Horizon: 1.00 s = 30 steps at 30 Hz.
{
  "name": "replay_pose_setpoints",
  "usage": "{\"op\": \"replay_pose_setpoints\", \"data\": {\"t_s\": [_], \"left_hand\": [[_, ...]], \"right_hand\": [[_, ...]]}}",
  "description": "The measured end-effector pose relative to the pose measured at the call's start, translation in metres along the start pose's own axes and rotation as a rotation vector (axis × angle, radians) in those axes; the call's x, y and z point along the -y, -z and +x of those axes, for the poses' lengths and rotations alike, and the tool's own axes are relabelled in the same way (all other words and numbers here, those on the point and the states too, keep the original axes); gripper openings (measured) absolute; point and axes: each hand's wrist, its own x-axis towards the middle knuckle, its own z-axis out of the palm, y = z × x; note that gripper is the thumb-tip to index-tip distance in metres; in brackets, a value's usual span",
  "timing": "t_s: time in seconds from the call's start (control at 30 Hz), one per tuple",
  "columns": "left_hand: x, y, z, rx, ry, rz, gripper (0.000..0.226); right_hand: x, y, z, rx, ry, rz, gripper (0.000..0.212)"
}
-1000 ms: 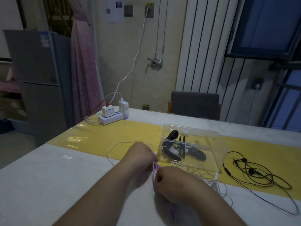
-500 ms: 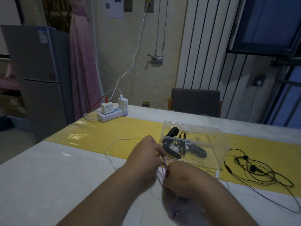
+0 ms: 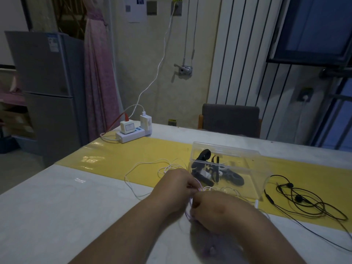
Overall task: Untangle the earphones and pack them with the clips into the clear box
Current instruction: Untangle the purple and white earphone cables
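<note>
As the hands have drawn together over the last second, the purple cord now bunches between them; I judge the untangling is mid-knot, with nothing of it packed yet. Left hand and right hand both curl their fingers and pinch that thin, limp cord. White earphones loop loosely at 11 o'clock from the hands, and black earphones lie at 3 o'clock. At 1 o'clock stands the box, with black clips inside.

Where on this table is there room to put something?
Free: white tabletop left of the left hand; yellow runner between power strip and clear box. Crowded: tangled earphone cords by the right hand, black earphones right of the box.
</note>
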Motion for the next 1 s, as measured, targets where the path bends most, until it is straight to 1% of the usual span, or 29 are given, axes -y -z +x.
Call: {"op": "replay_pose_setpoints", "data": {"t_s": [0.1, 0.17, 0.3, 0.37, 0.47, 0.53, 0.67, 0.8, 0.87, 0.93, 1.0], "left_hand": [[0.002, -0.001, -0.002, -0.011, -0.041, 0.015, 0.021], [0.003, -0.003, -0.002, -0.036, -0.058, 0.032, 0.020], [0.003, -0.003, -0.003, -0.060, -0.042, 0.033, 0.018], [0.003, -0.002, -0.003, -0.072, 0.004, -0.004, 0.017], [0.003, 0.000, -0.002, -0.081, 0.112, -0.082, 0.018], [0.005, 0.001, -0.003, -0.071, 0.158, -0.090, 0.019], [0.006, 0.003, -0.004, -0.076, 0.203, -0.149, 0.026], [0.001, -0.001, -0.004, -0.048, 0.156, -0.159, 0.024], [-0.002, -0.001, -0.005, -0.028, 0.139, -0.140, 0.025], [-0.003, 0.001, -0.005, -0.012, 0.127, -0.087, 0.026], [-0.005, 0.004, -0.005, -0.035, 0.145, -0.046, 0.028]], "right_hand": [[0.000, 0.007, -0.010, -0.029, 0.024, -0.051, 0.025], [0.000, 0.012, -0.015, -0.078, 0.018, -0.101, 0.022], [-0.002, 0.018, -0.014, -0.188, -0.057, -0.093, 0.027], [-0.004, 0.016, -0.007, -0.206, -0.102, -0.076, 0.029], [-0.007, 0.010, 0.004, -0.187, -0.143, -0.067, 0.026], [-0.008, 0.008, 0.006, -0.188, -0.148, -0.059, 0.024], [-0.008, 0.012, 0.005, -0.249, -0.154, -0.003, 0.019], [-0.006, 0.018, 0.002, -0.288, -0.145, 0.048, 0.017], [-0.006, 0.020, 0.001, -0.318, -0.142, 0.086, 0.008], [-0.005, 0.021, -0.002, -0.357, -0.133, 0.130, 0.013], [-0.005, 0.021, -0.003, -0.408, -0.125, 0.181, 0.016]]}}
